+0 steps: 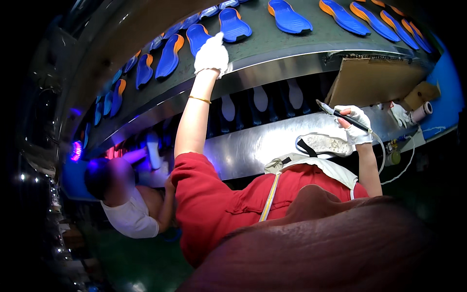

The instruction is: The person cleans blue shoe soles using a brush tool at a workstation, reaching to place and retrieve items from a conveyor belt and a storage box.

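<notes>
My left hand, in a white glove, reaches far out over the dark green belt. It covers the near end of a blue shoe sole with an orange edge, and its thumb points away toward another blue sole. The other fingers are hidden, so a grip on the sole cannot be made out. My right hand, in a white glove with bare fingertips, is closed round a black pen-like tool with a pointed tip and a pale hose. Below it, a white shoe with a dark strap lies on the metal bench.
Several more blue and orange soles lie along the belt. Pale shoe shapes stand on the shelf under it. A cardboard sheet, a spool and a spare glove are at right. A co-worker sits at left.
</notes>
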### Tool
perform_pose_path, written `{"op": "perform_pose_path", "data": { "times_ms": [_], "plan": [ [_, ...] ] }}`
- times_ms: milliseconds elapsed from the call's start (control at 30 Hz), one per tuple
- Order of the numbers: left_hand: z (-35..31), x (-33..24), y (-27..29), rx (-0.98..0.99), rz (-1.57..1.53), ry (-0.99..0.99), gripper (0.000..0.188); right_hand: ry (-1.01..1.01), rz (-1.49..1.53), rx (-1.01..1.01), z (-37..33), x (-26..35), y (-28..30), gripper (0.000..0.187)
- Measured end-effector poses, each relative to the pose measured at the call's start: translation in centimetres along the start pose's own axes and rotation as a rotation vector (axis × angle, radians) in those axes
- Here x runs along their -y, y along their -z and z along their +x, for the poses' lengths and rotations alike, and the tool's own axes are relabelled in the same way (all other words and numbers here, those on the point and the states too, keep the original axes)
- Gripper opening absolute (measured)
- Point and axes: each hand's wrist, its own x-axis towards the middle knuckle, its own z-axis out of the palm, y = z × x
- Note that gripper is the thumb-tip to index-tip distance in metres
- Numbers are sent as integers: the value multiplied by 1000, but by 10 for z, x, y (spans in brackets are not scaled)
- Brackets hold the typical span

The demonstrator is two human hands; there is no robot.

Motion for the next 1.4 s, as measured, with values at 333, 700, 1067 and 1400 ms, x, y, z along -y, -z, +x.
{"op": "perform_pose_path", "data": {
  "times_ms": [333,700,1067,1400],
  "plan": [
    [18,-56,-15,30,177,-100,35,-86,24,25,-22,0,13,21],
    [-66,-91,71,-544,-495,-316,15,127,-208,-26,-40,-17,32,16],
    [-115,-113,40,498,-2560,301,54,-91,-142,-67,-50,-28,32,16],
    [-220,-193,-34,602,-2480,875,81,34,-7,-18,-39,20,-8,16]
  ]
}}
